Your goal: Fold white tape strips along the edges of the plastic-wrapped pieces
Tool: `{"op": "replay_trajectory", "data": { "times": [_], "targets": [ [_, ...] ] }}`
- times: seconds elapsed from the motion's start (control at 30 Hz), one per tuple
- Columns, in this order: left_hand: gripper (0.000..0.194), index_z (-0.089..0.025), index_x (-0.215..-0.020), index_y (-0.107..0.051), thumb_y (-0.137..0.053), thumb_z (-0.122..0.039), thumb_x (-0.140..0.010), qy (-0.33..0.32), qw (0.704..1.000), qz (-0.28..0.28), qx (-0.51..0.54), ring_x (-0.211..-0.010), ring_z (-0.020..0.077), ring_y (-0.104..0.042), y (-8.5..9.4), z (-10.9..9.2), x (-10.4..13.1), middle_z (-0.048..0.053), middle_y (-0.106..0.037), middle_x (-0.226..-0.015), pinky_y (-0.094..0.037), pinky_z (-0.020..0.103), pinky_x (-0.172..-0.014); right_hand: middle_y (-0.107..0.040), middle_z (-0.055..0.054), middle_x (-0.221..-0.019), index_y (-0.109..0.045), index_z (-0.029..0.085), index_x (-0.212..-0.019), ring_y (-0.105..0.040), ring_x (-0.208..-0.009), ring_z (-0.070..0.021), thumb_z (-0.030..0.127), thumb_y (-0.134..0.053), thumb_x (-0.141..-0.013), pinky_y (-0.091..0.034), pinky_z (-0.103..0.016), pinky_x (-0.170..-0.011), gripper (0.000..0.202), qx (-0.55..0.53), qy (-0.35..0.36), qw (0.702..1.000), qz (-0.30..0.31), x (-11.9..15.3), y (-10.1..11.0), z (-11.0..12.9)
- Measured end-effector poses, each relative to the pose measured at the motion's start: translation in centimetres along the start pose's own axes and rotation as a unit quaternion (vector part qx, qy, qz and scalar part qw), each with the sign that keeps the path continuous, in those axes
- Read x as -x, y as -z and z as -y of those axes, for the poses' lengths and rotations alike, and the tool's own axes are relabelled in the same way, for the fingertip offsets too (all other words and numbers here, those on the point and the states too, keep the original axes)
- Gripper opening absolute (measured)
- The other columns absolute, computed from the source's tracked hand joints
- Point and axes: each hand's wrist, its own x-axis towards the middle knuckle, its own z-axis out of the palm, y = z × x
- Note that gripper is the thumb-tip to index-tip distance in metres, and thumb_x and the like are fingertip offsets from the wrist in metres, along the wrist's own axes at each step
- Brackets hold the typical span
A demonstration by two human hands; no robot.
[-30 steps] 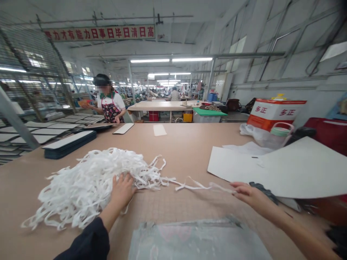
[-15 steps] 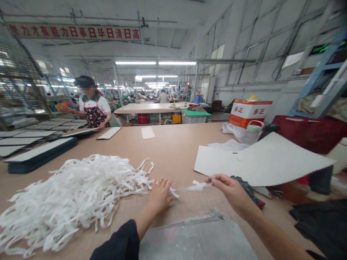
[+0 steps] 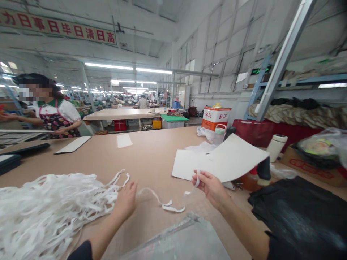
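Observation:
A loose heap of white fabric strips (image 3: pixel 62 202) lies on the brown tabletop at the left. At its right edge is my left hand (image 3: pixel 127 200), back toward me, fingers extended and slightly blurred; the thumb is hidden. A single white strip (image 3: pixel 173 208) curls over the table from beside that hand toward the middle. Raised above the table, my right hand (image 3: pixel 213 187) pinches another white strip (image 3: pixel 197 178) between thumb and fingers. Below both hands lies a clear plastic sheet or bag (image 3: pixel 184 238).
A large white sheet (image 3: pixel 225 159) with a bent-up right side lies beyond my right hand. Black material (image 3: pixel 300 213) covers the right of the table. White-faced panels (image 3: pixel 72 145) lie at the far left, near a co-worker in an apron (image 3: pixel 56 115). A tin (image 3: pixel 216 117) stands behind.
The view has turned right. My right hand has lifted with a strip in it. The strip near my left hand now lies curled on the table, and the left fingers are less spread.

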Motion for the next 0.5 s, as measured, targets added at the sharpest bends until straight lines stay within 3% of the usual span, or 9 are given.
{"op": "replay_trajectory", "data": {
  "times": [0.07, 0.17, 0.27, 0.4, 0.5],
  "targets": [
    [0.056, -0.015, -0.122, -0.042, -0.041, -0.001, -0.068, -0.056, 0.997, -0.003, 0.053, -0.117, 0.0184, -0.039, 1.1, -1.9, 1.1, 0.010, -0.046, -0.126, -0.028, 0.031, -0.099, -0.066, -0.002, -0.070, -0.060, 0.015, -0.090, -0.062, -0.066, -0.0145, 0.031, -0.073, -0.062, -0.049, -0.030, -0.072, 0.035, 0.024, -0.006, 0.999, 0.039, 1.2, -1.7, -0.6],
    [0.040, -0.019, -0.118, -0.047, -0.043, -0.018, -0.078, -0.123, 0.968, 0.027, 0.216, -0.114, 0.0175, -0.043, 2.5, -4.6, 3.2, 0.007, -0.048, -0.123, -0.031, 0.031, -0.099, -0.064, -0.002, -0.073, -0.059, 0.016, -0.094, -0.062, -0.068, -0.0153, 0.034, -0.071, -0.065, -0.048, -0.033, -0.075, 0.036, 0.053, -0.007, 0.993, 0.101, 3.0, -3.8, -1.3],
    [0.051, -0.024, -0.126, -0.037, -0.049, -0.027, -0.076, -0.172, 0.936, 0.076, 0.299, -0.119, 0.0183, -0.039, 2.2, -6.7, 4.5, 0.005, -0.041, -0.132, -0.030, 0.033, -0.100, -0.064, -0.002, -0.075, -0.059, 0.017, -0.094, -0.061, -0.069, -0.0157, 0.036, -0.068, -0.068, -0.047, -0.034, -0.074, 0.034, 0.067, -0.020, 0.986, 0.154, 4.4, -5.5, -1.8],
    [0.073, -0.024, -0.131, -0.029, -0.062, -0.032, -0.066, -0.224, 0.942, 0.107, 0.224, -0.126, 0.0247, -0.026, -0.5, -8.6, 4.3, 0.006, -0.031, -0.139, -0.023, 0.042, -0.103, -0.064, -0.003, -0.076, -0.059, 0.016, -0.092, -0.060, -0.069, -0.0151, 0.035, -0.066, -0.070, -0.047, -0.033, -0.073, 0.030, 0.073, -0.008, 0.980, 0.186, 5.1, -7.1, -0.9],
    [0.047, -0.023, -0.118, -0.047, -0.056, -0.026, -0.072, -0.205, 0.962, 0.117, 0.140, -0.123, 0.0291, -0.030, -2.4, -8.3, 3.2, 0.009, -0.040, -0.132, -0.021, 0.049, -0.100, -0.063, -0.003, -0.075, -0.060, 0.016, -0.086, -0.059, -0.068, -0.0151, 0.034, -0.068, -0.068, -0.047, -0.033, -0.071, 0.026, 0.063, 0.063, 0.985, 0.146, 4.5, -6.9, 1.9]
  ]
}}
